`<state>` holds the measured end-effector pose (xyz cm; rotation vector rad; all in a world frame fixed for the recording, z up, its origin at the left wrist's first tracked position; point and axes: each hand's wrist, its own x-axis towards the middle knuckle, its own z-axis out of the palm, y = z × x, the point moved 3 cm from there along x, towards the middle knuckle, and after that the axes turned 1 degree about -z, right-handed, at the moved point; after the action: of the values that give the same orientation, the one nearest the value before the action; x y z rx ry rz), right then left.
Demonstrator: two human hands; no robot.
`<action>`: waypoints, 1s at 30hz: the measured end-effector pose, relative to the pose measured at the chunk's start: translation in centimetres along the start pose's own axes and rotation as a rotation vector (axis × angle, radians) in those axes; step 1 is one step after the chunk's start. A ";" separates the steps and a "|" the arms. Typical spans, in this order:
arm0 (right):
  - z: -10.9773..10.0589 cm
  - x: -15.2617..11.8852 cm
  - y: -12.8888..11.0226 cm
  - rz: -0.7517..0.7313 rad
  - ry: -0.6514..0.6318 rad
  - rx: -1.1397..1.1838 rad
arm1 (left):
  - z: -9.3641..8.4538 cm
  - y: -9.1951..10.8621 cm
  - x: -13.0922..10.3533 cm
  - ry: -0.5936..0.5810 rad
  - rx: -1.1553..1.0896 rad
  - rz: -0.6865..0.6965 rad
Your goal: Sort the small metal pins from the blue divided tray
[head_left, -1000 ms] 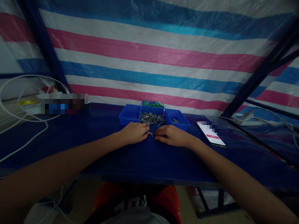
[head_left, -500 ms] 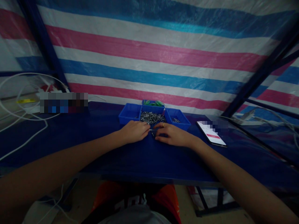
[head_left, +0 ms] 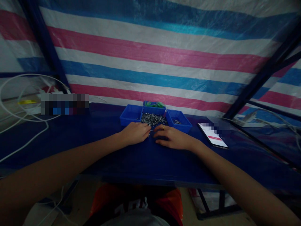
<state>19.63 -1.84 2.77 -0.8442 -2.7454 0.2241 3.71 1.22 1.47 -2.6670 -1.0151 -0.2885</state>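
My left hand (head_left: pixel 136 133) rests at the near side of a pile of small shiny metal pieces (head_left: pixel 154 119). Its fingers are pressed together, and a thin silvery glint shows at the fingertips; what they grip is too small to name. Just to the right, my right hand (head_left: pixel 175 137), with a ring on one finger, lies low over the table, fingers stretched apart and nothing visible in them. Around the pile stand a left blue bin (head_left: pixel 131 113), a right blue bin (head_left: pixel 184 125) with a few metal pieces inside, and a back blue bin (head_left: pixel 154 110) holding green items (head_left: pixel 154 104).
A lit phone (head_left: pixel 213 135) lies on the blue table (head_left: pixel 145 166) to the right. White cables (head_left: pixel 44 130) loop at the left edge, and a power strip (head_left: pixel 250 121) sits at the far right. Striped sheeting (head_left: pixel 152 62) hangs behind, between dark frame posts.
My right hand's fingers have spread a little and drawn apart from the small thin piece between the hands. My left hand stays almost in place.
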 end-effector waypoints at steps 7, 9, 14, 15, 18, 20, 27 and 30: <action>0.6 0.1 -1.0 -0.030 -0.086 0.016 | -0.2 0.0 0.0 -0.013 -0.030 -0.009; 0.7 0.1 -0.9 -0.024 -0.090 0.013 | -0.3 0.0 -0.1 -0.033 -0.048 -0.030; 0.6 0.1 -0.7 -0.028 -0.081 0.014 | -0.1 -0.2 0.0 -0.048 -0.076 -0.085; 0.6 0.1 -0.7 -0.028 -0.083 0.016 | -0.1 -0.3 0.0 -0.044 -0.087 -0.090; 0.5 0.2 -0.7 -0.031 -0.084 0.020 | 0.0 -0.3 0.0 -0.031 -0.119 -0.072; 0.5 0.2 -0.7 -0.035 -0.085 0.021 | 0.0 -0.2 0.0 -0.025 -0.130 -0.060; 0.5 0.1 -0.5 -0.053 -0.056 0.051 | -0.1 0.0 0.1 -0.025 -0.149 -0.037; 0.5 0.2 -0.7 -0.061 -0.061 0.065 | -0.2 0.0 0.1 -0.017 -0.153 -0.027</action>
<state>19.00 -2.33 2.50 -0.7482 -2.7988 0.3306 3.74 1.19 1.63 -2.7970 -1.0755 -0.3638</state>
